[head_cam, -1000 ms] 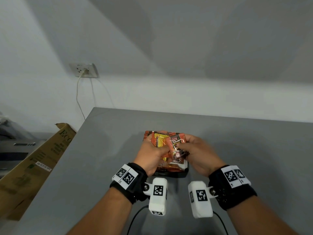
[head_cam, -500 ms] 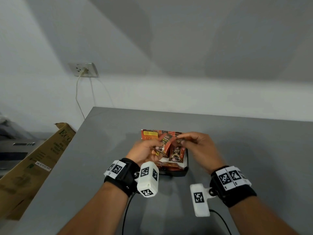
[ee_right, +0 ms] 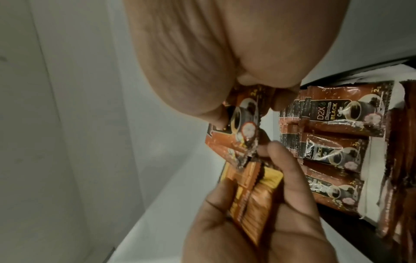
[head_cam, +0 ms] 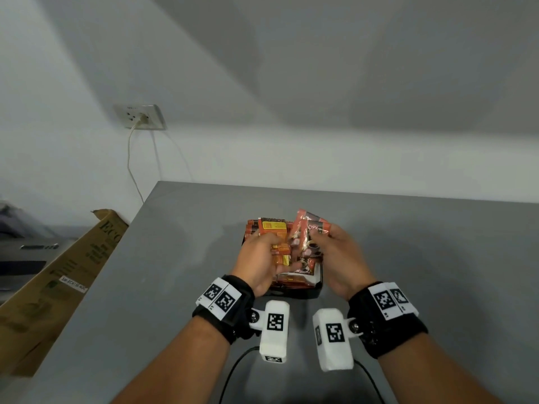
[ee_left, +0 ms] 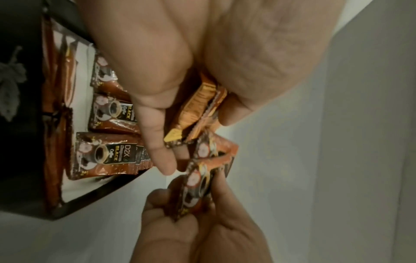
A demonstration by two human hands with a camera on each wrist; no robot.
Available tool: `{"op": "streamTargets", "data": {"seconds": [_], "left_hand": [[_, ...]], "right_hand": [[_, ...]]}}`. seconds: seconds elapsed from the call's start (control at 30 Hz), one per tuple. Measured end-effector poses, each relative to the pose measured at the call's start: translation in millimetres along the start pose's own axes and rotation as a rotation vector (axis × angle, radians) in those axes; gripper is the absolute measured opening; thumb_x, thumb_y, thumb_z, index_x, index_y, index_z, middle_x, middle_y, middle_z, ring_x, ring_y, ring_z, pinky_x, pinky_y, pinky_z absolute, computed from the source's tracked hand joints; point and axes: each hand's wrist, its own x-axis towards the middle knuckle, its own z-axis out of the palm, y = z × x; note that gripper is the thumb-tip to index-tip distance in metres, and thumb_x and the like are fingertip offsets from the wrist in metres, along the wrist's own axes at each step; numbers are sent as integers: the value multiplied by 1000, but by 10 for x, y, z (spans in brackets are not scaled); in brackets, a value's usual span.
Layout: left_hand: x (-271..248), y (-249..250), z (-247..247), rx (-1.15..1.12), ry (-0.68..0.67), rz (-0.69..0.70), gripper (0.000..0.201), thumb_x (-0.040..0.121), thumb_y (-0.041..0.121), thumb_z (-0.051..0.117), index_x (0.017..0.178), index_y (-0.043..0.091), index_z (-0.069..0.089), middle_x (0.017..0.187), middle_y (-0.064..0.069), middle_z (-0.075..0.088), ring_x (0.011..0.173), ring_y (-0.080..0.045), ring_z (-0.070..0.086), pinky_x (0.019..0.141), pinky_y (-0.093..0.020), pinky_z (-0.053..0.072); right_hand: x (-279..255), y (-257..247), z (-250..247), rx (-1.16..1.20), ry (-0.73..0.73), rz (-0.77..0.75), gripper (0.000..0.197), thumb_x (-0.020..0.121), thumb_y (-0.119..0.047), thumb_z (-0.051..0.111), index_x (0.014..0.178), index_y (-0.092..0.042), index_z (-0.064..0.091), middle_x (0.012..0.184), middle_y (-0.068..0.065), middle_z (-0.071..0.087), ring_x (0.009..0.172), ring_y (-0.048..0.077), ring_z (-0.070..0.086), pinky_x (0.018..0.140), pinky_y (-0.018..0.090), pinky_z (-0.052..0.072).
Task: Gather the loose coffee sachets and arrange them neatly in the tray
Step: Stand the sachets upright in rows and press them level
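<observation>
Here, left hand (head_cam: 261, 258) curled round a small stack of orange-backed sachets (head_cam: 280, 252), right hand (head_cam: 338, 258) pinching two red-brown sachets (head_cam: 309, 231) — both held just above the tray (head_cam: 316, 291). Inside the black tray, more sachets (ee_left: 105, 156) lying flat in rows — tray near the tabletop's (head_cam: 145, 287) front edge.

Both hands hover close together above the black tray (head_cam: 316, 290), which is packed with coffee sachets (ee_right: 351, 113). Bare grey tabletop (head_cam: 423, 243) opens wide to the right of the right hand (head_cam: 339, 258); left of the left hand (head_cam: 258, 263), a cardboard box (head_cam: 58, 281) borders the table edge
</observation>
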Motion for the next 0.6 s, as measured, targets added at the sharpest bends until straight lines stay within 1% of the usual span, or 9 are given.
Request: {"op": "streamTargets", "data": {"seconds": [0.1, 0.23, 0.3, 0.33, 0.4, 0.47, 0.5, 0.53, 0.6], "left_hand": [[-6, -9, -48, 83, -26, 24, 16, 102, 5, 48, 111, 5, 61, 100, -15, 76, 88, -29, 74, 69, -42, 61], [0, -54, -71, 254, -100, 72, 14, 98, 9, 60, 112, 11, 63, 96, -12, 75, 81, -25, 72, 65, -36, 58], [21, -83, -73, 314, -123, 73, 16, 97, 10, 62, 113, 13, 64, 91, -9, 73, 75, -21, 69, 61, -34, 55], [34, -87, -75, 318, -123, 63, 17, 96, 14, 63, 113, 14, 63, 91, -9, 72, 73, -19, 67, 60, -33, 52], [40, -70, -97, 219, -106, -12, 25, 95, 32, 65, 113, 15, 62, 89, -8, 68, 69, -18, 63, 59, -31, 48], [56, -40, -151, 28, -74, -125, 40, 94, 49, 59, 112, 14, 65, 81, -8, 65, 64, -20, 58, 59, -31, 48], [57, -21, -174, -42, -56, -156, 41, 95, 49, 58, 111, 13, 66, 78, -9, 65, 62, -20, 58, 59, -32, 48], [56, -3, -183, -80, -39, -163, 34, 95, 41, 60, 111, 11, 65, 78, -9, 66, 62, -20, 59, 58, -31, 49], [84, 16, -191, -100, 51, -100, 22, 91, 9, 67, 111, 10, 60, 84, -11, 69, 62, -19, 65, 55, -30, 52]], "right_hand": [[-4, -66, -87, 135, -32, 6, 19, 103, -5, 51, 112, -5, 67, 103, 18, 77, 85, 27, 75, 71, 38, 58], [12, -129, -113, 139, -189, 49, 20, 100, -2, 53, 110, -2, 69, 99, 17, 76, 84, 25, 73, 71, 35, 58], [14, -119, -88, 123, -203, 56, 19, 98, 0, 54, 109, 1, 69, 97, 19, 75, 84, 28, 71, 72, 36, 57], [10, -114, -79, 116, -185, 27, 18, 98, 0, 54, 107, 0, 70, 95, 18, 75, 82, 27, 70, 71, 35, 57], [-10, -122, -88, 74, -144, -87, 18, 99, 1, 55, 101, -6, 71, 90, 12, 76, 78, 20, 71, 67, 29, 56], [-51, -162, -133, -129, -119, -236, 19, 98, -1, 58, 98, -13, 73, 88, 2, 76, 77, 9, 71, 67, 21, 55], [-71, -172, -157, -285, -132, -304, 20, 97, -4, 61, 98, -18, 75, 91, -3, 75, 80, 5, 71, 70, 19, 54], [-97, -183, -172, -456, -172, -369, 21, 96, -6, 63, 100, -22, 77, 95, -6, 74, 86, 3, 70, 75, 17, 53], [-117, -111, -204, -684, -247, -424, 27, 94, -8, 67, 103, -30, 79, 101, -11, 71, 94, -1, 66, 83, 13, 50]]}}
